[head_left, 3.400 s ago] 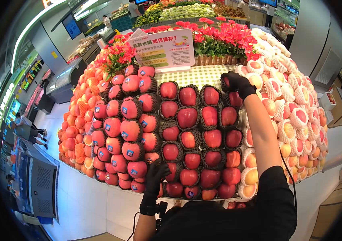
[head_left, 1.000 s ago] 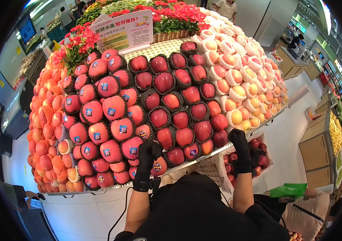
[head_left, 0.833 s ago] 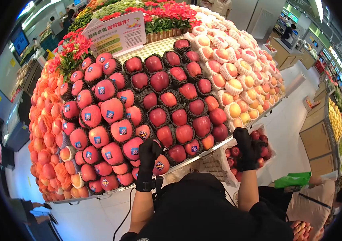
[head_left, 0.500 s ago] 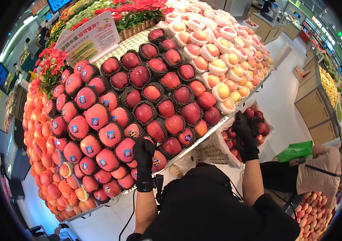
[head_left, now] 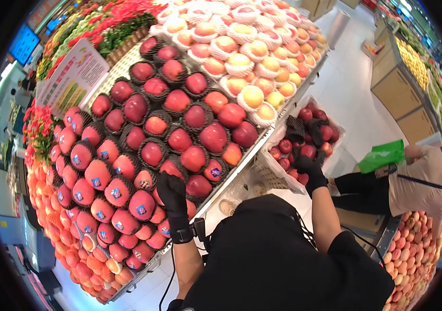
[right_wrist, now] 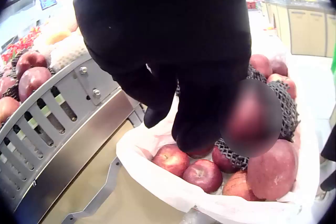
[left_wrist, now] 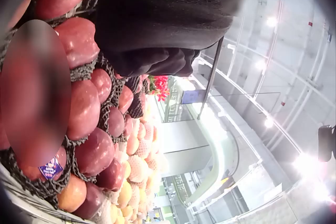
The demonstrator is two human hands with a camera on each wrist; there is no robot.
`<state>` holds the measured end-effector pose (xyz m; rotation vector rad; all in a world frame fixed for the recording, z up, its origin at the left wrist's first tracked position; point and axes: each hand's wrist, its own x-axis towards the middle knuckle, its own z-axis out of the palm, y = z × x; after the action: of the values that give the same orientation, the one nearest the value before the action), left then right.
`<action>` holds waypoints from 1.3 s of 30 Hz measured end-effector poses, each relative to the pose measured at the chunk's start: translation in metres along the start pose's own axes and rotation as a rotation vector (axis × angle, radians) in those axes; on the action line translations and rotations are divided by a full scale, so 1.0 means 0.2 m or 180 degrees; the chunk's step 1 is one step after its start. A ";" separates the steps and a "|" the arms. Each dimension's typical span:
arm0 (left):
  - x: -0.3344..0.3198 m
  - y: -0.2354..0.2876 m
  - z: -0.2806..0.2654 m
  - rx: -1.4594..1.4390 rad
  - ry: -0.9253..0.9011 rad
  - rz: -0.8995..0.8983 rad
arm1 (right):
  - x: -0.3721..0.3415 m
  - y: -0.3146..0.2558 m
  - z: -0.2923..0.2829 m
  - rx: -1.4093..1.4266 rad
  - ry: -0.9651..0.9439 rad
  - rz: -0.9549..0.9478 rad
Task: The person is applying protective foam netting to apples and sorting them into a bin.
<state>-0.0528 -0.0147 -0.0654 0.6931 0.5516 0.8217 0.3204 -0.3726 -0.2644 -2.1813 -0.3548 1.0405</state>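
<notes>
In the head view my black-gloved right hand (head_left: 310, 170) is down at the crate (head_left: 274, 175), which has a white plastic liner (right_wrist: 176, 195) and holds loose red apples (right_wrist: 203, 175). The right wrist view shows its fingers (right_wrist: 191, 124) pointing down, fairly straight, with the tips at the apples. Beside them lie apples in black foam net (right_wrist: 287, 109). My gloved left hand (head_left: 171, 193) lies over the front of the display, close above netted red apples (head_left: 193, 158). Its fingers (left_wrist: 168, 58) hang loosely bent in the left wrist view, with no fruit visible in them.
Peaches in white nets (head_left: 239, 65) fill the display's far side, bordered by a metal front rail (head_left: 241, 165). A sign (head_left: 73, 78) and red flowers (head_left: 38, 127) stand at the back. A person with a green bag (head_left: 382, 156) is to the right.
My right hand has come from an apple in the display's back row down into the crate. The head view has swung right. My left hand stays near the front apples.
</notes>
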 end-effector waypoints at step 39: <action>-0.01 -0.37 0.45 0.1023 -0.0330 0.0327 | 0.00 0.25 -0.36 0.1496 0.2421 0.1091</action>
<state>0.0418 -0.0827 -0.0609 1.0604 0.5634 0.7951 0.3723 -0.4430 -0.2671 -2.0424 0.5690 0.3309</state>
